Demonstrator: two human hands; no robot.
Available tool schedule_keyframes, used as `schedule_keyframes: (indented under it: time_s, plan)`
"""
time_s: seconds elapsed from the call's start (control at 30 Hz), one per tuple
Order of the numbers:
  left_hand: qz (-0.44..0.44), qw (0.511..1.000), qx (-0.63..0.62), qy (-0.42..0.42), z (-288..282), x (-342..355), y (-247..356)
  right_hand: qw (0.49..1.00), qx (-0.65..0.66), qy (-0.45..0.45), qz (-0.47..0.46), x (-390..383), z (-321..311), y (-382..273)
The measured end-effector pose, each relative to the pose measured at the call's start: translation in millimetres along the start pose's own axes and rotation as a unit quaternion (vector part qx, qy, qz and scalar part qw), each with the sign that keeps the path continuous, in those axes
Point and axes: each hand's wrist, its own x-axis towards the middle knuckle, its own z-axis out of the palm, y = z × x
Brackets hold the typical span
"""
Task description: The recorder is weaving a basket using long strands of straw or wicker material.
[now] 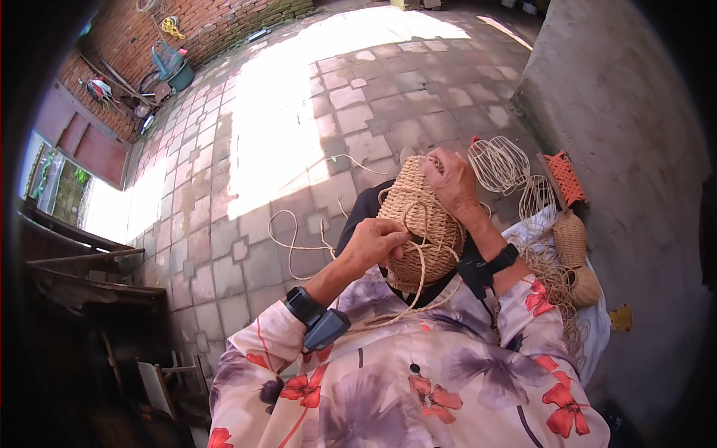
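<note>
Above a yard of paving stones [250, 276], held at the lap: a woven straw basket [441, 224], with left hand [373, 243] pinched together on a pale cord [423, 270] across its side and right hand [450, 183] curled over its far end, on what exactly impossible to tell. Just to the right, coiled strands [499, 166] and smaller woven pieces [570, 239] beside a grey wall [612, 112]; farther out, glaring sunlight, then a dark tub [181, 76] near a brick wall [209, 30].
</note>
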Motion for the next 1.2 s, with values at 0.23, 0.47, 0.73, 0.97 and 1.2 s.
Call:
schedule_keyframes:
  time_s: [0.23, 0.47, 0.73, 0.97, 1.2]
  plan:
    - [-0.009, 0.996, -0.083, 0.018, -3, 2, -12, 1.000, -0.008, 0.009, -0.017, -2, 5, -4]
    - [0.129, 0.928, 0.259, 0.235, 24, -2, -5, 0.999, -0.034, 0.028, -0.021, 0, 6, -3]
    - [0.012, 0.990, -0.071, 0.119, 4, 3, -20, 0.998, -0.061, 0.007, -0.022, -1, 15, -3]
    - [0.036, 0.984, -0.159, 0.079, -13, -1, -31, 0.999, -0.030, 0.024, -0.019, -4, 12, -1]
    - [-0.015, 0.759, 0.423, 0.495, -193, -43, -110, 0.998, -0.021, 0.038, -0.035, -3, 8, 7]
